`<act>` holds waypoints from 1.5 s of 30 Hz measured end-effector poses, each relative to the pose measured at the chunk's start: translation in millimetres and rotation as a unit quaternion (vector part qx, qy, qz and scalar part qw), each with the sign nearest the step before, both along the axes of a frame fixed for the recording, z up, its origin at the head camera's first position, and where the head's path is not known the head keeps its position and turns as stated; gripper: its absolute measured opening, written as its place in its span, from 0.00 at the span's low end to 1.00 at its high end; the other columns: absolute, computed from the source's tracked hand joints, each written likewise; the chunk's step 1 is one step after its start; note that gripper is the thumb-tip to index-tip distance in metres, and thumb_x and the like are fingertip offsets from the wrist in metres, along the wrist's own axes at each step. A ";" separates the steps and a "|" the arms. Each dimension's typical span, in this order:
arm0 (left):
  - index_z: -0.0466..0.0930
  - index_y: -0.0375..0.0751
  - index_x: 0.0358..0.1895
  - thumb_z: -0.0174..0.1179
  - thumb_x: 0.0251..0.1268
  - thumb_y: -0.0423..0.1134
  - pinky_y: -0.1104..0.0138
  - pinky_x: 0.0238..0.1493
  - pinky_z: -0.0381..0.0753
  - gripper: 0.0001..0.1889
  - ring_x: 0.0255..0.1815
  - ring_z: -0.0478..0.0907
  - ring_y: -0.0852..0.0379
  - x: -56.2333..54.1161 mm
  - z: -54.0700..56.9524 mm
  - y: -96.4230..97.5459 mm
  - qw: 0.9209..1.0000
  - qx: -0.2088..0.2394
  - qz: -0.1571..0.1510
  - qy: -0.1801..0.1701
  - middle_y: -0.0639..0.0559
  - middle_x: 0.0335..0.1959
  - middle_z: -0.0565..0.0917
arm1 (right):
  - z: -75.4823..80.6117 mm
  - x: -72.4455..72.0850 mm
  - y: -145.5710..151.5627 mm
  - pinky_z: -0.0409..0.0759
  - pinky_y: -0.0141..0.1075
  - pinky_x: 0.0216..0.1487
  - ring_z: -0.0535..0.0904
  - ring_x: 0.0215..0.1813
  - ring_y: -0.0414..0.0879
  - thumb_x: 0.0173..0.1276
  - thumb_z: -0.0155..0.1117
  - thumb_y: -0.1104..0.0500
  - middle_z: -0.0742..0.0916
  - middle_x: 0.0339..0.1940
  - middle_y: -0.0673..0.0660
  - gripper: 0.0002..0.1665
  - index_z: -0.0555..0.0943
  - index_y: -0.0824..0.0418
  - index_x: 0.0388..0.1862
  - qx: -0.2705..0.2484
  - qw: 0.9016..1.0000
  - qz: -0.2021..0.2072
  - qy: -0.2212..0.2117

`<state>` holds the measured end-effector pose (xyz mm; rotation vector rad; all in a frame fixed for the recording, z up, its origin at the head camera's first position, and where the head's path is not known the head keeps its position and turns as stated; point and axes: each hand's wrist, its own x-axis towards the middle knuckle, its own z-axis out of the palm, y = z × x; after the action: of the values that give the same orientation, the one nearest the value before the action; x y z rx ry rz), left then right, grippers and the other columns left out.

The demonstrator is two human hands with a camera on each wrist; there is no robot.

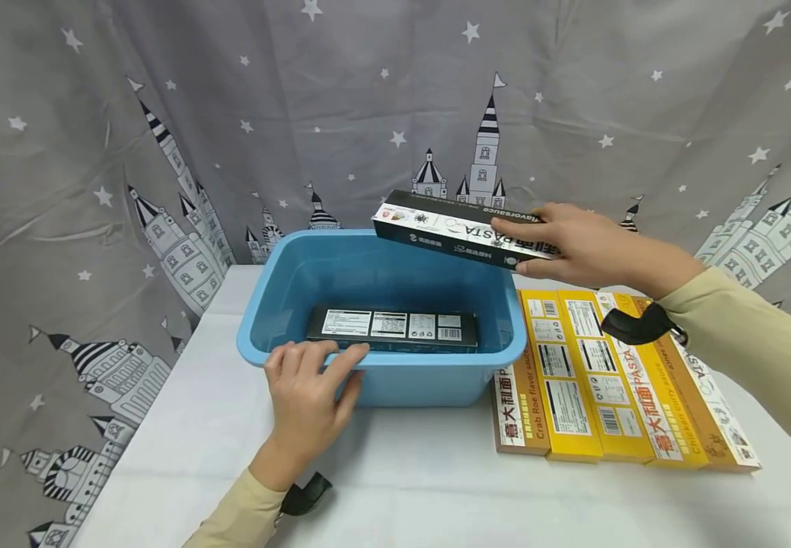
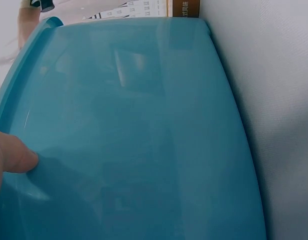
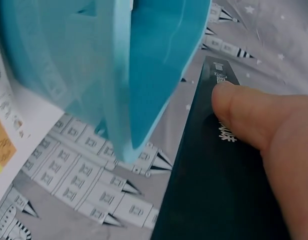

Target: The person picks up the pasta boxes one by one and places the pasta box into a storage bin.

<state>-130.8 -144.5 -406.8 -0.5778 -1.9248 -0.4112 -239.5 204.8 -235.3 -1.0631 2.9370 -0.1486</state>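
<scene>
Right fingers (image 1: pixel 532 231) grasp a black box (image 1: pixel 436 224) just above centre on my feed; left fingers (image 1: pixel 347 360) grip the tub (image 1: pixel 422 385) by its near rim, lower left-centre.

On the black box (image 1: pixel 402 216) in the right hand (image 1: pixel 583 243): "PASTA" and "flavorsauce". On the brown box (image 1: pixel 535 415) nearest the tub (image 1: pixel 422 383): "意大利面" and "Crab Roe flavor sauce". On the yellow box (image 1: pixel 679 434) second from the right: "意大利面 PASTA" and "Chicken curry sauce". On the rightmost box (image 1: pixel 717 403): "PASTA". On a brown box edge (image 2: pixel 185 9) in the left wrist view: "式风味". On the lower black box (image 1: pixel 395 327) inside the tub: print too small to read.
</scene>
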 end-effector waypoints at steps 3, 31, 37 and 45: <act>0.87 0.49 0.45 0.54 0.74 0.44 0.46 0.51 0.60 0.11 0.37 0.73 0.43 0.3 0.0 -0.5 1.000 -0.001 0.003 0.000 0.43 0.34 0.81 | -1.3 -5.0 -13.2 0.75 0.62 0.60 0.75 0.65 0.64 0.74 0.63 0.46 0.75 0.70 0.71 0.39 0.63 0.41 0.80 -0.002 1.000 0.018 0.000; 0.87 0.49 0.46 0.54 0.74 0.44 0.45 0.52 0.59 0.12 0.38 0.73 0.42 1.4 -0.2 1.0 1.000 -0.004 0.005 -0.019 0.42 0.34 0.81 | -32.0 -24.0 -112.6 0.78 0.49 0.44 0.78 0.45 0.52 0.73 0.64 0.43 0.82 0.54 0.62 0.37 0.66 0.39 0.78 0.085 0.990 0.107 -0.031; 0.87 0.49 0.46 0.52 0.76 0.45 0.45 0.52 0.60 0.13 0.38 0.73 0.43 2.1 0.2 1.3 1.000 -0.004 0.003 -0.025 0.42 0.34 0.81 | -35.0 -26.3 -130.3 0.79 0.49 0.46 0.78 0.45 0.53 0.73 0.64 0.44 0.82 0.56 0.62 0.37 0.65 0.38 0.79 0.112 0.987 0.111 -0.044; 0.87 0.49 0.45 0.53 0.74 0.43 0.45 0.52 0.60 0.12 0.38 0.72 0.43 1.7 0.1 0.0 1.000 -0.005 0.004 -0.020 0.42 0.35 0.81 | -36.4 -32.0 -143.1 0.81 0.53 0.54 0.81 0.57 0.56 0.72 0.66 0.44 0.80 0.65 0.62 0.37 0.67 0.37 0.78 0.126 0.985 0.104 -0.050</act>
<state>-129.1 -144.6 -406.7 -0.5726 -1.9676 -0.4105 -271.5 61.7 -271.7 -1.2676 2.6462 0.1627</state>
